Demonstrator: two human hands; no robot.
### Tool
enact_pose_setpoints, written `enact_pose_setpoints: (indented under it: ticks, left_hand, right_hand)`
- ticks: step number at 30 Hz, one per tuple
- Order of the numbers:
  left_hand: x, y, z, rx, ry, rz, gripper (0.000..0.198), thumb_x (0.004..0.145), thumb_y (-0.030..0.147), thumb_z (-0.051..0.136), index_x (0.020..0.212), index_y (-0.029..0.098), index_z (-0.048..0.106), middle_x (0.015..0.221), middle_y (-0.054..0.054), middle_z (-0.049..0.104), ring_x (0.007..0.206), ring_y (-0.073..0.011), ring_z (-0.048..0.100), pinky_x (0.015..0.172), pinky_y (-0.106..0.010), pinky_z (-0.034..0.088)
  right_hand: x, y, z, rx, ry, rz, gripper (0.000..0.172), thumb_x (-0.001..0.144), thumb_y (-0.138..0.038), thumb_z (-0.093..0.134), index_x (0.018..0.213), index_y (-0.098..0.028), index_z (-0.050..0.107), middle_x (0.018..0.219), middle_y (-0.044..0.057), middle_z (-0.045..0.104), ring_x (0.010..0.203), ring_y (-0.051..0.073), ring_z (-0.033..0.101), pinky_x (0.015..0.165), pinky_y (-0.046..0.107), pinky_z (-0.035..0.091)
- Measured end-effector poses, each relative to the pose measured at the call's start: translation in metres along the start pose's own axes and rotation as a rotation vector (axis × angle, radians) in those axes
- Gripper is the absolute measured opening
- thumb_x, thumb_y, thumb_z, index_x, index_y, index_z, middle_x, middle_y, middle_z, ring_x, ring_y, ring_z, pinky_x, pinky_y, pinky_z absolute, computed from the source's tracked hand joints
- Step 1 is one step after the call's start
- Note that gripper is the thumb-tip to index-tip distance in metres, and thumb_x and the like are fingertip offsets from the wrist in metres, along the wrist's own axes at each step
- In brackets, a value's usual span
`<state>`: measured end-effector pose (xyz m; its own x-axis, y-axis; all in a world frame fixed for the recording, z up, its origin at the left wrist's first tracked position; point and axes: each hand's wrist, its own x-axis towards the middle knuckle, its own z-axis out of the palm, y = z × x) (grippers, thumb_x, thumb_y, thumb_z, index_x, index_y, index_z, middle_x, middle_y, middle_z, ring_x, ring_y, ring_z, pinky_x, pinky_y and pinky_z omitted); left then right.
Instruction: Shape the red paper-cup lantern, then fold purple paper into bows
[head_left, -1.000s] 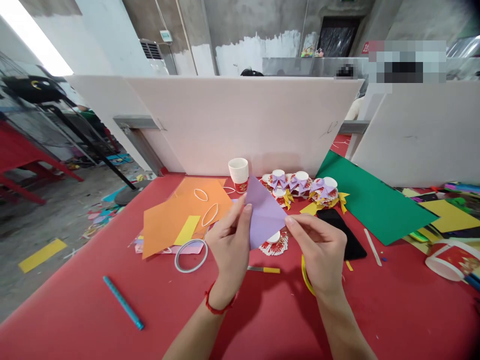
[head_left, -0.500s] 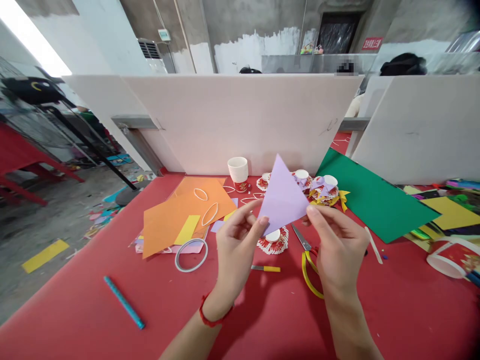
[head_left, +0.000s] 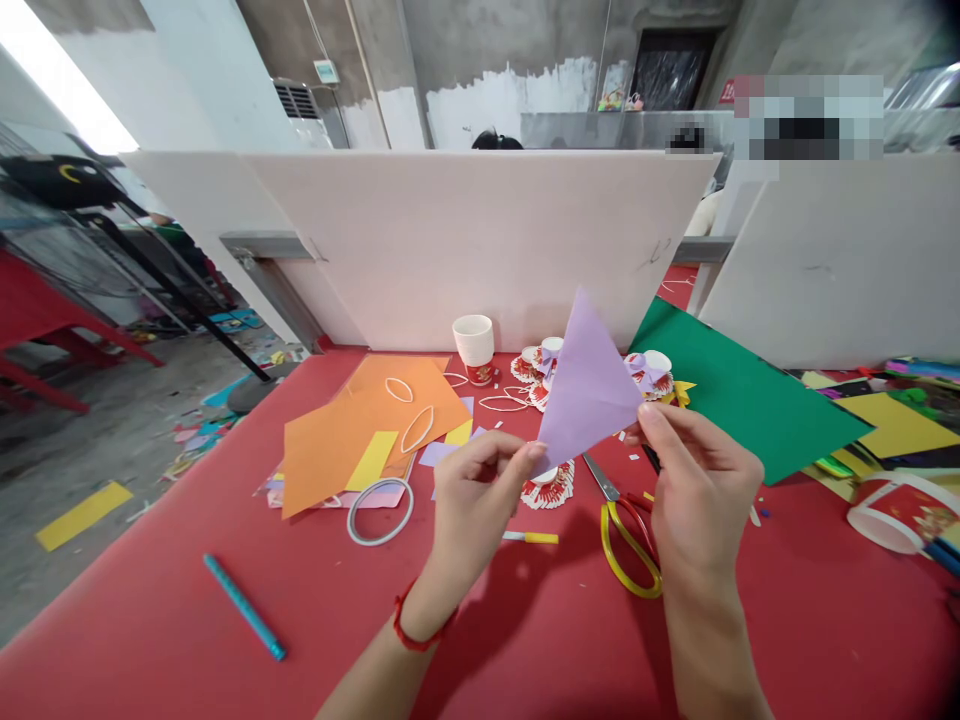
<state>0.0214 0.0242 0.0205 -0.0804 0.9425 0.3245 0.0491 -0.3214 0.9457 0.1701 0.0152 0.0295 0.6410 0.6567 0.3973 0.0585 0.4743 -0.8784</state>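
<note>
A triangle of lilac paper is held up above the table, one point upward. My left hand pinches its lower left corner between thumb and fingers. At its right corner my right hand has the paper pinched the same way. Below and behind the paper sits a red-and-white fringed paper piece with a white centre, partly hidden. Scissors with yellow and red handles lie beside my right hand. Between the hands on the table is a small yellow-and-white pen-like tool.
Orange paper sheets and a roll of tape lie left, with a teal pen nearer. A paper cup stands before the white partition. Green paper and a tipped cup lie right.
The lilac triangle has shifted right and turned slightly, with both hands still on it. My right hand has moved right, uncovering more of the scissors' handles.
</note>
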Motion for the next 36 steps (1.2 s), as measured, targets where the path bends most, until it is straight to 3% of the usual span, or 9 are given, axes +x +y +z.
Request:
enact_pose_setpoints:
  ticks: [6,9,12,15,19,22,30,34,36]
  left_hand:
    - [0.008,-0.001,-0.005,-0.127,-0.082,-0.015,0.039,0.084,0.053,0.065,0.063,0.02,0.061,0.058,0.001,0.054,0.054,-0.0122,0.046,0.054,-0.025,0.042]
    - [0.005,-0.005,-0.001,-0.135,0.105,-0.056,0.041,0.084,0.048,0.066,0.058,0.019,0.052,0.055,0.004,0.043,0.052,-0.0097,0.037,0.048,-0.022,0.035]
    - [0.003,-0.009,0.002,0.065,0.345,0.076,0.041,0.079,0.037,0.071,0.05,0.019,0.048,0.049,0.006,0.036,0.048,-0.0085,0.032,0.045,-0.022,0.031]
    - [0.004,-0.013,0.001,0.16,0.388,0.186,0.038,0.078,0.034,0.071,0.047,0.019,0.055,0.045,0.006,0.039,0.045,-0.0084,0.034,0.044,-0.023,0.033]
    - [0.007,-0.016,0.002,0.08,0.401,0.154,0.034,0.083,0.047,0.066,0.065,0.019,0.07,0.052,0.002,0.056,0.051,-0.0125,0.05,0.048,-0.024,0.04]
    - [0.008,-0.015,0.004,0.059,0.307,0.135,0.033,0.086,0.049,0.062,0.076,0.019,0.071,0.062,0.0,0.066,0.055,-0.013,0.056,0.05,-0.023,0.044]
    - [0.006,-0.02,0.004,0.204,0.402,0.257,0.018,0.082,0.03,0.067,0.068,0.019,0.072,0.05,0.005,0.06,0.043,-0.0083,0.047,0.043,-0.02,0.038]
    - [0.005,-0.014,0.004,-0.031,0.192,0.06,0.018,0.081,0.036,0.07,0.085,0.019,0.074,0.048,0.006,0.057,0.038,-0.0086,0.048,0.04,-0.021,0.04]
    - [0.005,-0.009,0.003,-0.134,0.039,-0.019,0.018,0.08,0.036,0.072,0.079,0.018,0.073,0.052,0.004,0.062,0.046,-0.0104,0.057,0.048,-0.021,0.048]
  right_hand:
    - [0.001,-0.007,-0.007,-0.118,-0.372,0.043,0.009,0.075,-0.022,0.074,0.066,-0.021,0.076,0.063,0.0,0.073,0.056,0.015,0.065,0.053,0.025,0.054]
    - [-0.002,-0.007,-0.004,-0.184,-0.575,0.064,0.013,0.078,-0.022,0.07,0.066,-0.02,0.074,0.063,0.001,0.073,0.057,0.015,0.066,0.054,0.024,0.054]
    - [-0.004,-0.006,0.0,-0.251,-0.701,0.101,0.016,0.08,-0.024,0.067,0.065,-0.018,0.071,0.061,0.001,0.072,0.058,0.015,0.065,0.056,0.024,0.053]
    - [-0.004,-0.005,0.002,-0.277,-0.754,0.142,0.017,0.079,-0.025,0.065,0.064,-0.018,0.069,0.061,0.002,0.071,0.058,0.015,0.064,0.057,0.024,0.052]
    - [-0.004,-0.002,0.003,-0.225,-0.673,0.163,0.017,0.079,-0.026,0.066,0.064,-0.019,0.068,0.061,0.001,0.07,0.058,0.014,0.064,0.057,0.023,0.052]
    - [-0.005,0.0,0.002,-0.17,-0.54,0.158,0.016,0.079,-0.029,0.068,0.066,-0.02,0.069,0.062,0.0,0.072,0.059,0.013,0.065,0.057,0.022,0.052]
    - [-0.007,0.004,0.002,-0.114,-0.477,0.148,0.012,0.078,-0.027,0.071,0.067,-0.021,0.073,0.061,-0.002,0.073,0.057,0.012,0.067,0.055,0.02,0.053]
    - [-0.005,0.004,0.003,-0.086,-0.32,0.101,0.01,0.076,-0.026,0.073,0.067,-0.021,0.073,0.06,-0.002,0.073,0.056,0.012,0.066,0.055,0.02,0.054]
    - [-0.002,0.004,0.001,-0.072,-0.207,0.06,0.008,0.074,-0.025,0.074,0.067,-0.021,0.073,0.059,-0.002,0.072,0.054,0.011,0.065,0.054,0.02,0.054]
